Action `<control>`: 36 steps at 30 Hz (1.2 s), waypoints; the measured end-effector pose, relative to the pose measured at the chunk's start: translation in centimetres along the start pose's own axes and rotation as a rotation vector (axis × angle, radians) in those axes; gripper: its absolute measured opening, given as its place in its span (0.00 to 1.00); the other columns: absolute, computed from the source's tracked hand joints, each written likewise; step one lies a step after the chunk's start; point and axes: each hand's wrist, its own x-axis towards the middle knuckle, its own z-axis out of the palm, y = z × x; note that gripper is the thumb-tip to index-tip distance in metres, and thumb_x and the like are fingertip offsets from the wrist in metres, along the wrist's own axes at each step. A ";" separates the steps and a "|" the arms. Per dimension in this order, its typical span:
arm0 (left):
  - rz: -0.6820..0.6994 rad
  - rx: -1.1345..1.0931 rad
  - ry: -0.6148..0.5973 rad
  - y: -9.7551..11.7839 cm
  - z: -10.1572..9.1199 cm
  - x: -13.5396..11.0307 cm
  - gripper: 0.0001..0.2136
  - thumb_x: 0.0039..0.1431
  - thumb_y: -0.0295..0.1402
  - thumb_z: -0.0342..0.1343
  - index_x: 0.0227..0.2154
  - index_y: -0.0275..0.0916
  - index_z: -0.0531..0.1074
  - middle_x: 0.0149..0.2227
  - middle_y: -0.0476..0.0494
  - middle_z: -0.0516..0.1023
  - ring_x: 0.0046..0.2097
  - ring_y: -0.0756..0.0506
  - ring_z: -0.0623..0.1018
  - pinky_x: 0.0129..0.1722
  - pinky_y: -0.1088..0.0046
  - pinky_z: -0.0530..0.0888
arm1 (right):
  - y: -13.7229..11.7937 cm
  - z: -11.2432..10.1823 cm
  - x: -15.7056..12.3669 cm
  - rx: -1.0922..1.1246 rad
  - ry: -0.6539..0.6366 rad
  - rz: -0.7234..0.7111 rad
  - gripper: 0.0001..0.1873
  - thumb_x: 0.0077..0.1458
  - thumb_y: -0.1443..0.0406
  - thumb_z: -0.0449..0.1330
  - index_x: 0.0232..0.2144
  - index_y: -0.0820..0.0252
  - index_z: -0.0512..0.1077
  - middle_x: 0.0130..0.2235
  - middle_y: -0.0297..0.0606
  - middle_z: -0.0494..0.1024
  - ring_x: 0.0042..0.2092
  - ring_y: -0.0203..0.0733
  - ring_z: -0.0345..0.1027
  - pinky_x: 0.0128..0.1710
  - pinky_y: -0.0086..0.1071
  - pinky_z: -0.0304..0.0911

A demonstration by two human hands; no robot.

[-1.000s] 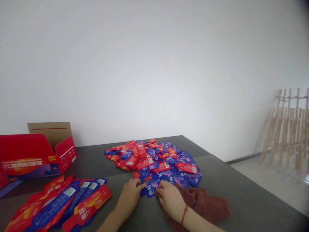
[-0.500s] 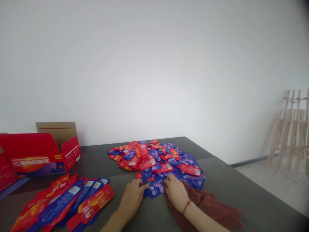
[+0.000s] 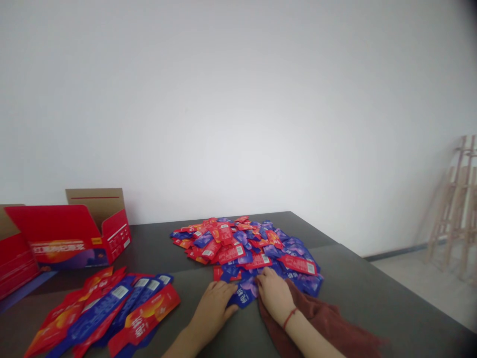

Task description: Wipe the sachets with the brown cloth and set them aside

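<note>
My left hand (image 3: pixel 215 304) lies at the near edge of a loose heap of red and blue sachets (image 3: pixel 231 248), palm down, fingers stretched toward the heap and thumb apart. Its fingertips are beside a blue sachet (image 3: pixel 244 293) with white lettering. To the right, my right hand (image 3: pixel 275 292) is closed over a brown cloth (image 3: pixel 316 318), which trails toward me under the wrist. The fingers of that hand bend at the right end of the same blue sachet; whether they touch it is hard to see.
On the left, several longer red and blue sachets (image 3: pixel 122 303) lie fanned out. Behind them stands an open red carton (image 3: pixel 70 238), with another red box (image 3: pixel 15 258) at the left edge. The dark table (image 3: pixel 357 283) meets a white wall. Wooden racks (image 3: pixel 458 209) lean at the far right.
The view has turned slightly left, so everything sits further right. My left thumb has come away from the blue sachet, down toward me. The right hand keeps its place on the cloth.
</note>
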 end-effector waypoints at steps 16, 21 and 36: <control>0.064 0.026 -0.003 -0.5 0.2 -0.5 0.27 0.56 0.29 0.56 0.59 0.41 0.60 0.57 0.41 0.70 0.58 0.41 0.68 0.61 0.56 0.59 | -3.3 1.2 -2.4 0.160 -0.026 -0.264 0.14 0.58 0.68 0.50 0.42 0.57 0.74 0.43 0.39 0.76 0.47 0.44 0.66 0.49 0.34 0.58; 0.074 0.063 -0.035 0.1 -0.2 -0.4 0.23 0.58 0.29 0.53 0.57 0.40 0.63 0.54 0.40 0.72 0.56 0.41 0.70 0.61 0.58 0.59 | -0.5 -0.4 -5.9 0.315 -0.136 -0.401 0.33 0.48 0.64 0.59 0.58 0.58 0.62 0.58 0.43 0.68 0.58 0.50 0.58 0.60 0.41 0.49; 0.014 0.146 -0.059 0.2 0.1 -0.5 0.27 0.52 0.20 0.46 0.56 0.38 0.64 0.45 0.38 0.75 0.47 0.39 0.73 0.51 0.60 0.67 | 2.9 0.0 -2.1 0.389 0.242 -0.103 0.13 0.57 0.70 0.50 0.42 0.58 0.70 0.42 0.41 0.74 0.45 0.46 0.66 0.48 0.39 0.60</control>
